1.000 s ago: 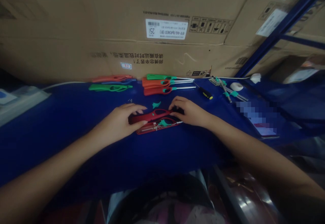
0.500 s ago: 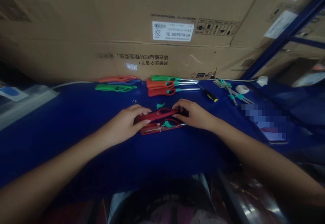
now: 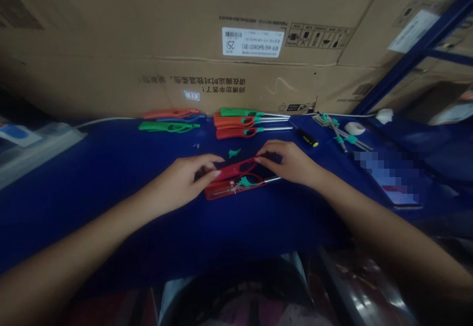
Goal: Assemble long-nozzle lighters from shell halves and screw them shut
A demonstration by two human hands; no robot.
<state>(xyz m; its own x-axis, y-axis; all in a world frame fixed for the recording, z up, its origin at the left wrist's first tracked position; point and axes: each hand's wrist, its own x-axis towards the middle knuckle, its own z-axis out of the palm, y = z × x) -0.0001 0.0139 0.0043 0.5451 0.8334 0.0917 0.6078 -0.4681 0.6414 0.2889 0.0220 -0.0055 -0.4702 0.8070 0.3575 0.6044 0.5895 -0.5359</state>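
My left hand [image 3: 186, 175] and my right hand [image 3: 286, 161] both pinch the ends of a red lighter shell half [image 3: 236, 169], held just above the blue table [image 3: 111, 168]. Under it lies the other red lighter half [image 3: 236, 187] with its green trigger, wire and metal tube showing inside. A small loose green part [image 3: 234, 153] lies just behind them.
Behind the hands lie several red, orange and green long-nosed lighters [image 3: 244, 121] and empty shells [image 3: 168, 126]. A black and yellow screwdriver [image 3: 306, 137], metal tubes with green parts [image 3: 338, 133] and a white tape roll [image 3: 354, 128] are at right. Big cardboard boxes [image 3: 236, 45] wall the back.
The red shell half has tilted, its right end lifted and shifted right with my right hand; the lower half shows more. The view has shifted slightly.
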